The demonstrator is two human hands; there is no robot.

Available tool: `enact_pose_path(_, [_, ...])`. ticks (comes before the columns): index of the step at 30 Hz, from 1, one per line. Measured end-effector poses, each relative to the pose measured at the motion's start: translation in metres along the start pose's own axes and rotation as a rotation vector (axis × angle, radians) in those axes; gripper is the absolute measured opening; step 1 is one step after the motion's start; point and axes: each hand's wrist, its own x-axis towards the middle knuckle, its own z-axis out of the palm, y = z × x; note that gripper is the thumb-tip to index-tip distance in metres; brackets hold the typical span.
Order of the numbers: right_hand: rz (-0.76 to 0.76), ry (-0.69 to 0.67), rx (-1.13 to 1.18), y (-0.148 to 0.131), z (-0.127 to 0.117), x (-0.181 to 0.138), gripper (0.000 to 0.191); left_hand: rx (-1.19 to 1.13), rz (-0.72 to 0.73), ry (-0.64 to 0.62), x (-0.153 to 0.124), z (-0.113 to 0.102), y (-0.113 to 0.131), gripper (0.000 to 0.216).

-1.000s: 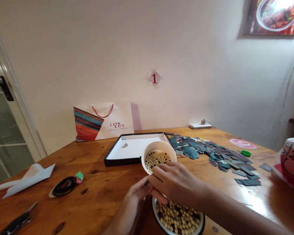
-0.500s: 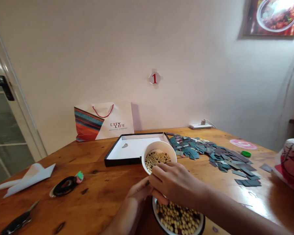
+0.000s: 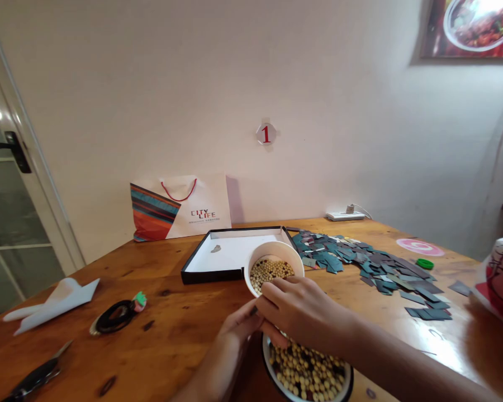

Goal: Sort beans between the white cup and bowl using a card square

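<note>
My left hand (image 3: 238,326) and my right hand (image 3: 291,307) meet in front of me, fingers closed together between two containers. A small dark thing (image 3: 254,310) shows at my left thumb; I cannot make out its kind. My right fingers curl over and hide what lies between the hands. Just beyond them, a white tub (image 3: 295,257) holds small pale round bead-like pieces (image 3: 270,271), a few dark. Below my right hand stands a white bowl with a dark rim (image 3: 266,357), with larger pale and dark bead-like pieces (image 3: 310,374), partly covered by that hand.
Behind the tub lies a shallow black-edged box (image 3: 212,275). Dark flat pieces (image 3: 352,259) are heaped at right, near a green ring (image 3: 425,263). On the left are scissors (image 3: 37,374), a black coil (image 3: 115,317) and white paper (image 3: 58,304). A paper bag (image 3: 205,195) stands behind.
The whole view has shifted slightly, with things a little further right. My hands keep nearly the same closed pose between the tub and the bowl.
</note>
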Motion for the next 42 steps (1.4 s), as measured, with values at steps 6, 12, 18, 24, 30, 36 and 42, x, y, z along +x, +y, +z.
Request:
enact_pose_path(6, [0.022,0.009,0.005,0.000,0.000,-0.002,0.007,-0.010,0.008,0.013,0.000,0.001,0.000,0.024])
enact_pose_path(12, [0.027,0.005,0.002,0.000,0.000,-0.001,0.005,-0.040,0.035,0.047,0.001,-0.004,-0.008,0.021])
enact_pose_path(18, [0.041,-0.010,0.019,0.001,0.000,-0.002,0.007,-0.033,0.021,0.050,-0.002,-0.004,-0.006,0.025])
enact_pose_path(24, [0.037,-0.007,0.017,0.001,-0.001,-0.002,0.007,-0.066,0.038,0.056,-0.002,0.000,-0.005,0.026])
enact_pose_path(30, [0.046,-0.019,0.028,0.000,0.000,-0.001,0.007,-0.023,0.015,0.056,-0.004,0.001,-0.007,0.023])
enact_pose_path(36, [0.053,-0.039,0.074,0.004,0.002,-0.007,0.006,-0.084,0.067,0.044,-0.003,-0.001,-0.002,0.023])
enact_pose_path(42, [0.285,0.116,0.173,0.011,0.007,-0.010,0.019,-0.022,0.075,0.060,-0.002,-0.004,-0.003,0.028])
